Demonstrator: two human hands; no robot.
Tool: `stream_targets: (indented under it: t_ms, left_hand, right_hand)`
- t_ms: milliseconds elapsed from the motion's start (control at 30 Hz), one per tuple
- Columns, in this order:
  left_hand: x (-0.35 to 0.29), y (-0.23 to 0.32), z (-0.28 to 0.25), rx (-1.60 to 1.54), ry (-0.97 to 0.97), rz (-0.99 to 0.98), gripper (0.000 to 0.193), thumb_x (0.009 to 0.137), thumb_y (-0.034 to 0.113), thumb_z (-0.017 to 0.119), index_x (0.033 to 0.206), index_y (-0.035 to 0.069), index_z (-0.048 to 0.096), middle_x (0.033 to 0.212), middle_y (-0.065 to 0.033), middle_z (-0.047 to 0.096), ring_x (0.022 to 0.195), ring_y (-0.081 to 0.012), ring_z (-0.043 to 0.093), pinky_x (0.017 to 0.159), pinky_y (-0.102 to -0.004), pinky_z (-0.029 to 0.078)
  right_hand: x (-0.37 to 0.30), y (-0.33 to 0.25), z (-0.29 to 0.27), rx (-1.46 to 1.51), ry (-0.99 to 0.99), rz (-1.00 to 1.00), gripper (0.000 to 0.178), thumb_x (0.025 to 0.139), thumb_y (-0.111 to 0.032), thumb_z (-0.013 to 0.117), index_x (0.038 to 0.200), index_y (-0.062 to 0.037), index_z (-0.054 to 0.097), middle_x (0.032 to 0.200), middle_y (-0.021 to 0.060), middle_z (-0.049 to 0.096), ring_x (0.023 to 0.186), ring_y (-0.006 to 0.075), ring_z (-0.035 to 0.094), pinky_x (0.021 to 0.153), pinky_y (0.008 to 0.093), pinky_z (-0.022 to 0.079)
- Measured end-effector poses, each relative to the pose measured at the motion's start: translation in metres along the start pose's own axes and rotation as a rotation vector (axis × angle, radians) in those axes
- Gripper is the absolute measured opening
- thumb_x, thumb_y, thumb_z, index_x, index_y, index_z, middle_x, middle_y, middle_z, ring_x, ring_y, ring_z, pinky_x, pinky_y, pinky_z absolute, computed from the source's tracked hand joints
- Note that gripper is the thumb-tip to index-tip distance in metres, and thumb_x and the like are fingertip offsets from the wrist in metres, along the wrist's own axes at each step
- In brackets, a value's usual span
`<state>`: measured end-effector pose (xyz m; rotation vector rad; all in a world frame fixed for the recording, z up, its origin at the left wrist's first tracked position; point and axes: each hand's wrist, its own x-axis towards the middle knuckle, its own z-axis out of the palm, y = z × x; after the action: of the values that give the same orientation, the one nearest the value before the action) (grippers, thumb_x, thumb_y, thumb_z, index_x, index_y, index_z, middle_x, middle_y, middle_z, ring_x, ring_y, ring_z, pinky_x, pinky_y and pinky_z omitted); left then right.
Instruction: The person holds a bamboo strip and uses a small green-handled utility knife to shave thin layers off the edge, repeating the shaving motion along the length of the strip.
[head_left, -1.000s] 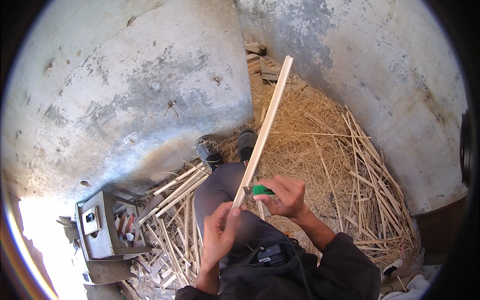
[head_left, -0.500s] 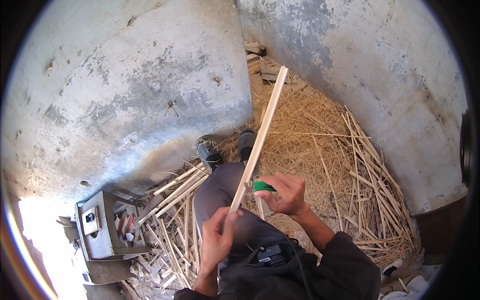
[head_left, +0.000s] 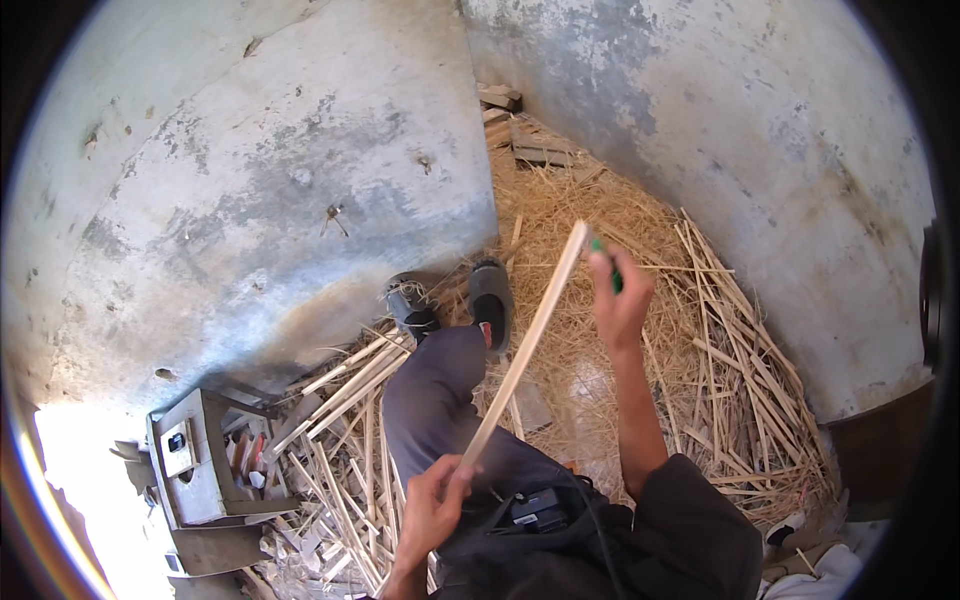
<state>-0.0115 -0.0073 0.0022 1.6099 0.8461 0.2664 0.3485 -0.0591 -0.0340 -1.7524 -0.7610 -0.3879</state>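
Note:
A long, pale wooden strip slants up and away from my lap. Its near end is gripped in my left hand, fingers closed round it beside my left thigh. My right hand is out near the strip's far tip, closed on a small green-handled tool. The fingers hide most of that tool, and motion blurs it, so its working end cannot be made out. Whether the tool touches the strip I cannot tell.
Thin shavings cover the floor ahead. Loose wooden strips are heaped to the right and left. At the lower left stands a worn box-like stool. Weathered walls close in ahead, meeting at a corner.
My right hand has travelled with the green-handled tool from the strip's near part out to its far tip. The strip's far tip has come lower in view. My left hand keeps its hold.

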Motion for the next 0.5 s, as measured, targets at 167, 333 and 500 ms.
stream_targets:
  t_ms: [167,333,500]
  left_hand:
    - [-0.011,-0.012,-0.010,-0.039,-0.062,-0.008,0.022,0.110,0.019,0.056,0.109,0.002,0.070,0.070,0.0051,0.055,0.065,-0.0026,0.048,0.058,-0.0215,0.036]
    - [0.011,-0.004,-0.011,-0.186,-0.048,-0.045,0.025,0.113,0.027,0.049,0.103,0.006,0.058,0.067,0.0085,0.041,0.055,-0.0009,0.033,0.050,-0.0222,0.025]
    - [0.033,0.009,-0.009,-0.289,-0.166,-0.013,0.035,0.110,0.041,0.051,0.094,0.010,0.052,0.072,0.0070,0.038,0.059,-0.0030,0.032,0.051,-0.0219,0.021]
  right_hand:
    - [0.033,0.026,-0.008,0.123,0.127,0.054,0.038,0.108,-0.036,0.058,0.101,-0.0029,0.076,0.068,-0.0014,0.061,0.055,0.0075,0.047,0.052,0.0299,0.037]
    - [-0.021,0.006,0.004,0.347,-0.108,0.070,0.038,0.108,-0.037,0.057,0.103,-0.0022,0.072,0.069,-0.0010,0.057,0.057,0.0091,0.049,0.052,0.0278,0.037]
    - [-0.072,-0.039,0.021,0.451,-0.198,-0.213,0.043,0.105,-0.045,0.062,0.101,-0.0027,0.070,0.073,0.0039,0.063,0.060,0.0143,0.062,0.052,0.0315,0.046]
